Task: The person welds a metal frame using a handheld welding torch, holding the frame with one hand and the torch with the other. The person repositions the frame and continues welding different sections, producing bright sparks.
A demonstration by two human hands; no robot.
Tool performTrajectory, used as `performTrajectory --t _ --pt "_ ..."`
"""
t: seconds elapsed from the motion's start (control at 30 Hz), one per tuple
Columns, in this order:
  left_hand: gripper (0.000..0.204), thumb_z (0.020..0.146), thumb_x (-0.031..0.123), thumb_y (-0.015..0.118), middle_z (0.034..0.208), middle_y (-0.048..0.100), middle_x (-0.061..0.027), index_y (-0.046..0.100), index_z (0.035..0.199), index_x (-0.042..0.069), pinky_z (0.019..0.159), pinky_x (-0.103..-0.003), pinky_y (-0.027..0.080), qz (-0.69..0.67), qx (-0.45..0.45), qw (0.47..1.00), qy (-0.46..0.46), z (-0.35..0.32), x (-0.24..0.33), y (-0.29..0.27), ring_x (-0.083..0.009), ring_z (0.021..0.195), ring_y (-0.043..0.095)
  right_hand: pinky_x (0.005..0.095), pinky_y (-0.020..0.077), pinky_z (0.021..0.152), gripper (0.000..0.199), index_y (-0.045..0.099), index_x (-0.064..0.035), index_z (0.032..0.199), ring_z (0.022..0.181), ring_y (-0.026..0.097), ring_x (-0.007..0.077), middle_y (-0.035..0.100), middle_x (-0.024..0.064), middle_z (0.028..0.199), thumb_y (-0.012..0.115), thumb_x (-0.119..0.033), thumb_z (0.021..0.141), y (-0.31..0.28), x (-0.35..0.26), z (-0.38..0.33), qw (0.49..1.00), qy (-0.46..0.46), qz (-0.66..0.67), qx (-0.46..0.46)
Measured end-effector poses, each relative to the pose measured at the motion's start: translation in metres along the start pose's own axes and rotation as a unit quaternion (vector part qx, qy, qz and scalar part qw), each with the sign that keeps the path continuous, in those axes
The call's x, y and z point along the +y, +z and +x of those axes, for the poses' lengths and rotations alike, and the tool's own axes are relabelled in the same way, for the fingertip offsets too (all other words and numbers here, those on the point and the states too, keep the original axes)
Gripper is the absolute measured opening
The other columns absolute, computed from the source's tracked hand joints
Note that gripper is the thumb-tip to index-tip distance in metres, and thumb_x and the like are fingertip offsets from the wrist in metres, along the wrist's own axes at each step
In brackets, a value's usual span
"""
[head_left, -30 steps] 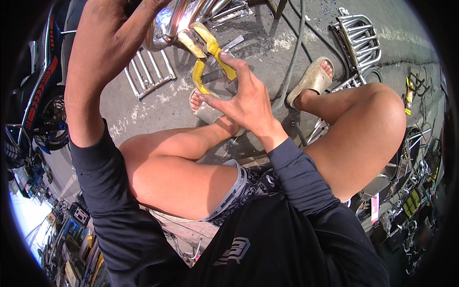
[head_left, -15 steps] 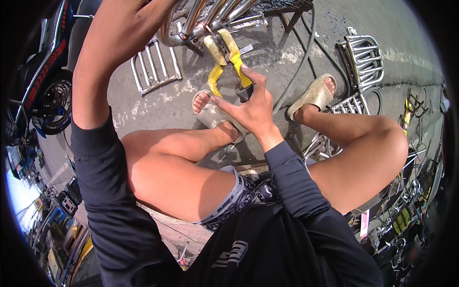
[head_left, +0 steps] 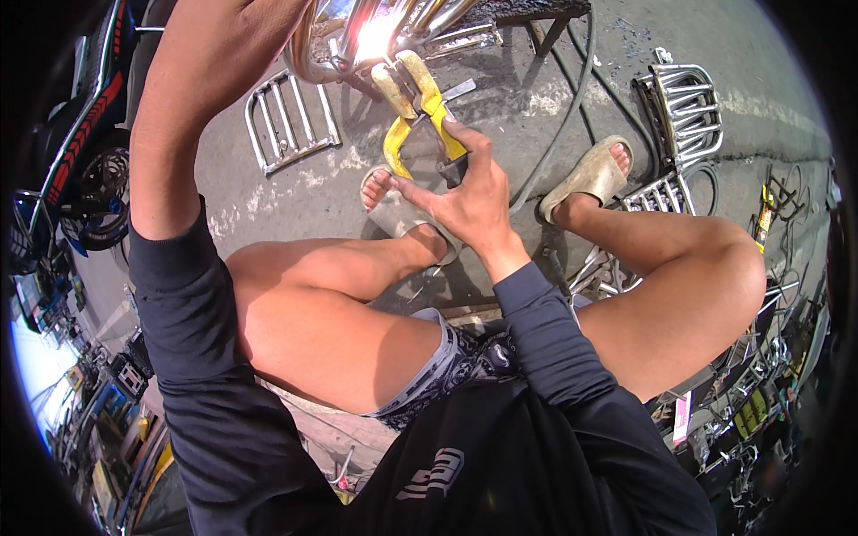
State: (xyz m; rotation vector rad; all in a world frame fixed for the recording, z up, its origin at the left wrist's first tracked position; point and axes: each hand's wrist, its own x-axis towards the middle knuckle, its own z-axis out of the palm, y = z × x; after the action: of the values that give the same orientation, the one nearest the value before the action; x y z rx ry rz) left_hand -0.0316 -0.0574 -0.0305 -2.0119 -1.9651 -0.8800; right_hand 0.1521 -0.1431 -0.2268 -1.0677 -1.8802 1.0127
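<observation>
at upper left of the frame, the left hand (head_left: 237,36) reaches up to the shiny metal tubing (head_left: 357,40); its fingers run off the top edge, so their grip cannot be told. at upper centre, the right hand (head_left: 465,192) has fingers wrapped round the yellow clamp's (head_left: 420,107) handles, its head meeting the tubing. judged step: positioning for joining. next calls for steady squeeze and unmoved tubing. at upper right, a chrome rack (head_left: 684,103) lies on the pavement.

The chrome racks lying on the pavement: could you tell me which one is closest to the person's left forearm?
The flat chrome rack with parallel bars, lying alone just beside the raised left forearm. The other racks lie at the far right, beyond the right foot's sandal.
</observation>
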Motion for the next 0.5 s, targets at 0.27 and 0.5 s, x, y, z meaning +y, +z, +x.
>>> performTrajectory --t 0.27,0.5 --pt "0.032 0.111 0.030 0.060 0.070 0.063 0.0008 0.070 0.097 0.004 0.047 -0.023 0.035 -0.091 -0.181 0.978 -0.048 0.000 -0.062 -0.016 -0.0066 0.052 0.046 0.0444 0.0617 0.094 0.100 0.042 -0.0074 0.144 0.112 0.074 0.0370 0.067 0.0226 0.130 0.103 -0.035 0.070 -0.002 -0.002 0.002 1.000 0.003 -0.001 -0.021" --pt "0.031 0.111 0.029 0.059 0.071 0.063 0.0001 0.070 0.097 0.004 0.047 -0.024 0.037 -0.065 -0.196 0.977 -0.059 -0.001 -0.046 -0.019 -0.0064 0.054 0.047 0.0441 0.0617 0.094 0.099 0.041 -0.0081 0.144 0.111 0.075 0.0367 0.067 0.0230 0.130 0.103 -0.034 0.071 -0.002 0.000 0.002 1.000 0.001 -0.004 -0.024"
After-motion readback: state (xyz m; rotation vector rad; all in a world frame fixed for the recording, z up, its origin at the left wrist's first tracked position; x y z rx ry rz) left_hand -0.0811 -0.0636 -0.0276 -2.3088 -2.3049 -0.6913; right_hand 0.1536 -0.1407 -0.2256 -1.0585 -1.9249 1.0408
